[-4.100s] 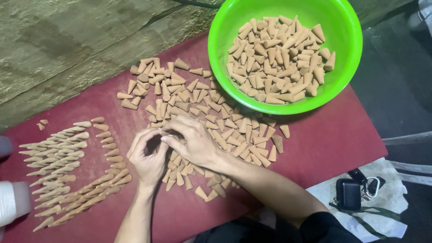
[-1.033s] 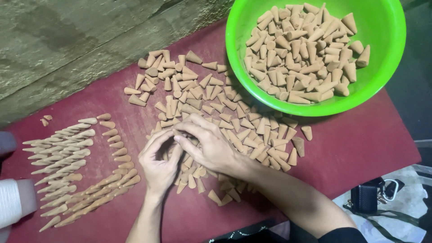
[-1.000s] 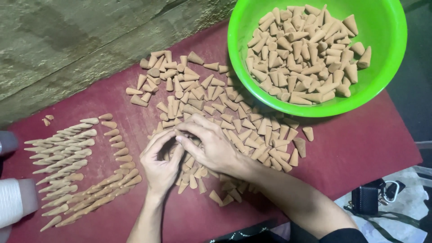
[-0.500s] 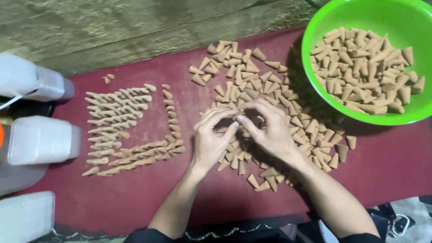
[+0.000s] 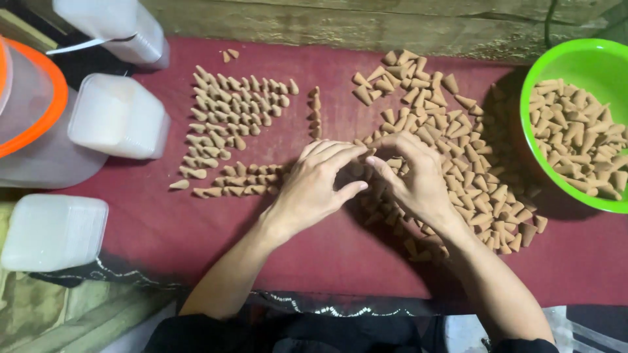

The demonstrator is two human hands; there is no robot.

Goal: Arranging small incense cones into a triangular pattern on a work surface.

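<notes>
Small tan cones lie in a loose heap (image 5: 451, 150) on a dark red cloth (image 5: 327, 248). My left hand (image 5: 314, 186) and my right hand (image 5: 409, 176) meet fingertip to fingertip over the heap's left edge, pinching several cones between them; what lies under the fingers is hidden. Left of my hands, cones are laid out in neat rows (image 5: 235, 111), with a shorter row (image 5: 239, 180) below them and a short column (image 5: 314, 111) beside. A bright green bowl (image 5: 533, 137) full of more cones stands at the right edge.
White lidded plastic tubs stand at the left: one (image 5: 118, 114) by the rows, one (image 5: 52, 232) lower down, one (image 5: 114, 23) at the top. A clear container with an orange rim (image 5: 26, 98) is at far left. A rough wall (image 5: 366, 23) borders the cloth behind.
The view has swung left, bringing the tubs in and pushing the bowl to the right edge. My hands stay together at the heap's edge, still working cones.
</notes>
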